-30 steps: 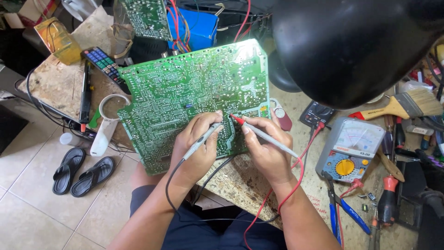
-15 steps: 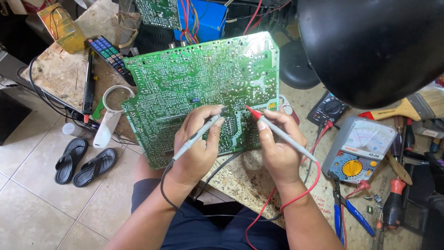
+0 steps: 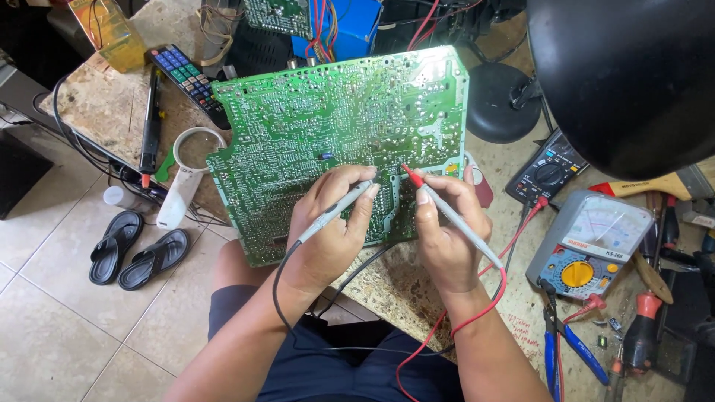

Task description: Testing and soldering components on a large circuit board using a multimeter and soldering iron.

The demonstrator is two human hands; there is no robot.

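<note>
Near the workbench's front edge, two probes are pinched in closed fingers: black-lead probe [image 3: 339, 212] in the left hand [image 3: 328, 234], red-tipped probe [image 3: 447, 216] in the right hand [image 3: 445, 238]; tips are best kept steady on the green circuit board [image 3: 298, 126].

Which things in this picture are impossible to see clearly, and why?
Head view:
- Probe tips on the circuit board: solder points too small to tell which they touch.
- Analog meter: needle too small.
- Bench top right: hidden by the black lamp shade.
- Blue pliers: cut off by the bottom edge.

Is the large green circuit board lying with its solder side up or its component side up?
Solder side up. The large green circuit board shows only pale traces and small solder points, with no tall parts. Both probe tips rest on this face.
</note>
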